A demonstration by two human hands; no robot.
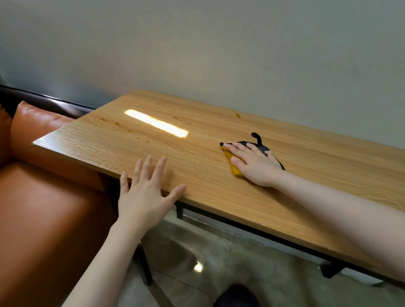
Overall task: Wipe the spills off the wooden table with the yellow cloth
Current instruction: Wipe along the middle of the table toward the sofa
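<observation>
Left hand (146,197) hovers with fingers spread over the near edge of the grained wooden table (312,173). Farther in, the right hand (253,162) presses flat on the folded yellow cloth (234,168), which has dark trim. Beyond lie amber spills (238,115), with an orange leather sofa (25,198) alongside.

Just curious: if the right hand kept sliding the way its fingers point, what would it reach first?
The right hand, pressing the yellow cloth, points toward the table's left end. It would likely first meet the small brown spills near the bright light reflection.
</observation>
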